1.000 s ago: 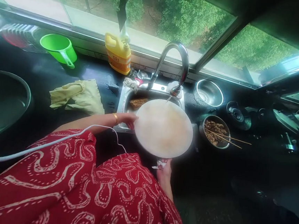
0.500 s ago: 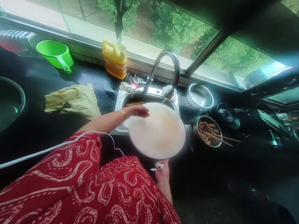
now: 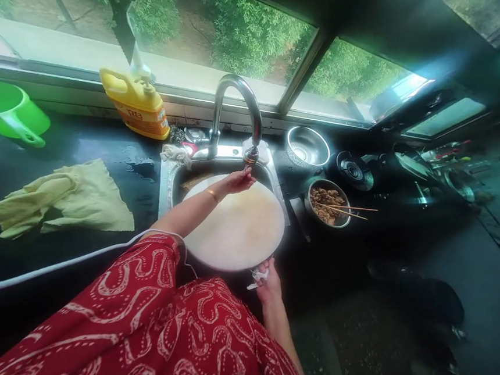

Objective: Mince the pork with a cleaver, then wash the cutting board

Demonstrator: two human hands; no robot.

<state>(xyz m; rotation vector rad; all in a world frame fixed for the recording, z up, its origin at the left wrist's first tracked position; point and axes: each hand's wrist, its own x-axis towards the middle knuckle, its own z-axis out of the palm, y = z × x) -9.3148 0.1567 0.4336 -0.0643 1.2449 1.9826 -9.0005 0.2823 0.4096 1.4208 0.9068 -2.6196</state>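
Beneath a window, on a dark wet worktop [image 3: 104, 157] with a yellow cloth [image 3: 65, 197] left, a round white board [image 3: 235, 227] spans the sink [image 3: 167, 171], right hand [image 3: 268, 282] gripping its near edge, left hand [image 3: 239, 181] open under the tap [image 3: 239, 113].

Faucet [image 3: 240, 102] shiny metal; round board [image 3: 238, 224] smooth matt white; cloth [image 3: 65, 197] soft, crumpled; countertop [image 3: 104, 151] glossy dark.

- Our left hand [image 3: 238, 180] leaves the board's [image 3: 238, 227] left edge, crosses its far rim and now sits cupped right under the tap [image 3: 251, 152].
- Our view swings right, so the cloth [image 3: 63, 197], jug [image 3: 137, 104] and green cup [image 3: 9, 114] slide left in view.
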